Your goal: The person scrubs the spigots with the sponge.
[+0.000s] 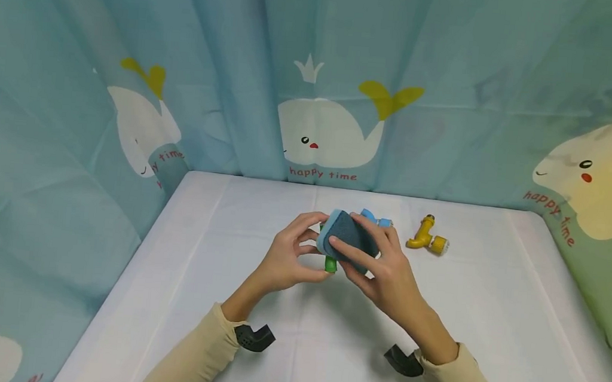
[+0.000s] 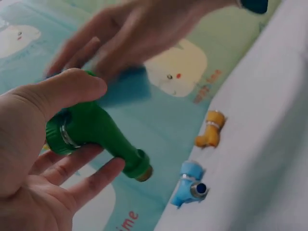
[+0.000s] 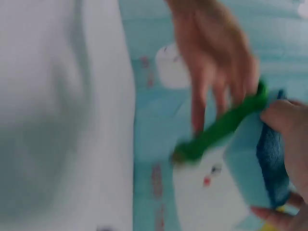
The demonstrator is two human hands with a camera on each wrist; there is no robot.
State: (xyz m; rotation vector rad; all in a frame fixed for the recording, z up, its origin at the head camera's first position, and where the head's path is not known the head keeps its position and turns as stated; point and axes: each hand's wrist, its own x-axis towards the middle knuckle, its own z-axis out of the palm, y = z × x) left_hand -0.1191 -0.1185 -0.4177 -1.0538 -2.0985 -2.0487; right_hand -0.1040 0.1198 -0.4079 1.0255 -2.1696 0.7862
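My left hand (image 1: pixel 284 260) grips a green plastic tap (image 2: pixel 108 127) above the table, its thumb over the body and fingers beneath, as the left wrist view shows. In the head view, most of that tap is hidden behind a blue sponge (image 1: pixel 345 229) with a darker scouring face and a lighter layer. My right hand (image 1: pixel 390 274) holds the sponge between fingers and thumb, close against the green tap. Whether sponge and tap touch I cannot tell. Motion blurs the right hand in the left wrist view and the tap in the right wrist view.
On the white table (image 1: pixel 214 256), a yellow tap (image 1: pixel 423 235) lies to the right of the hands. Just behind the right hand is a light blue tap (image 1: pixel 384 222), partly covered from above. A whale-print curtain (image 1: pixel 225 119) borders the table's back and sides.
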